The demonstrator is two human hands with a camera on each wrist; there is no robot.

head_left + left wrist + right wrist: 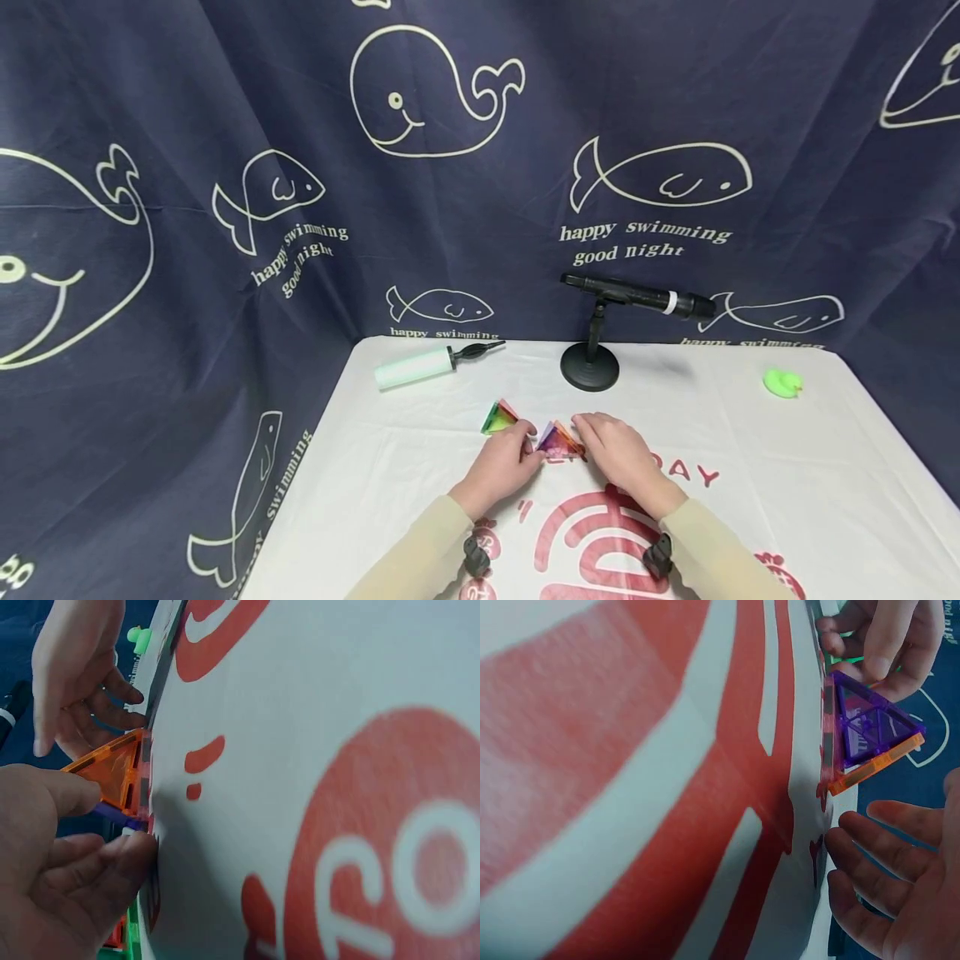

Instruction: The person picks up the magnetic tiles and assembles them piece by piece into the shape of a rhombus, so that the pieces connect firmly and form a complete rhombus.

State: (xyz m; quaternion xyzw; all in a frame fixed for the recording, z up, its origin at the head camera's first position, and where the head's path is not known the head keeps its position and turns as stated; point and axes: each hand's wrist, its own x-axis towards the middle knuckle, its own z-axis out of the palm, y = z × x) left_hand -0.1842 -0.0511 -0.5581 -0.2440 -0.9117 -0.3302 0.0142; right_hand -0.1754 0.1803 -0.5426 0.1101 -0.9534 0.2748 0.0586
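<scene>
A small pyramid of translucent triangular magnetic tiles stands on the white cloth between the hands. Its orange tile (116, 776) faces the right hand, and its purple tile (870, 724) the left. My left hand (506, 462) pinches the pyramid's left side between thumb and fingers. Beside the other side, my right hand (618, 450) has its fingers loosely extended; a gap shows between them and the tiles in the right wrist view. Another group of green and red triangular tiles (497, 417) sits just beyond the left hand, partly covered by it.
Toward the back stand a black microphone (637, 295) on a round-based stand (590, 367), a pale green hand pump (415, 368) and a green toy duck (783, 383). A dark blue curtain (465, 208) with fish drawings hangs behind the table.
</scene>
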